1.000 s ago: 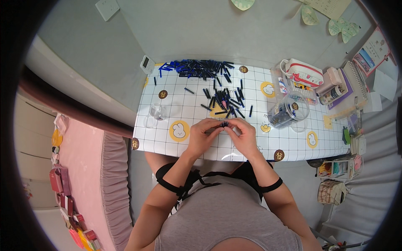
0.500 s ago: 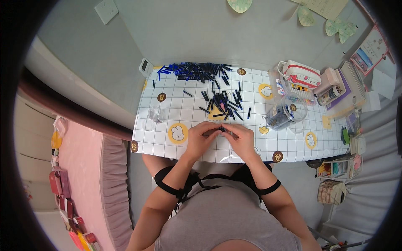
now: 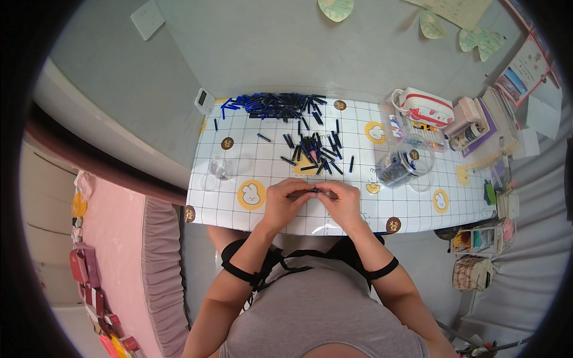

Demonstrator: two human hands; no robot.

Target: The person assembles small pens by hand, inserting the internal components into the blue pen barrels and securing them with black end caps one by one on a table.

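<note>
Facing a grey wall (image 3: 256, 53), the white gridded tabletop (image 3: 256, 161) bears dark tubes (image 3: 279, 106).

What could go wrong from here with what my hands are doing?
The tiny dark piece might slip, since your left hand and right hand seem to pinch it together near the front edge of the white gridded table. A forward reach might scatter the loose heap of slim black-and-blue sticks just beyond. A rightward swing might knock the clear round plastic jar.
</note>
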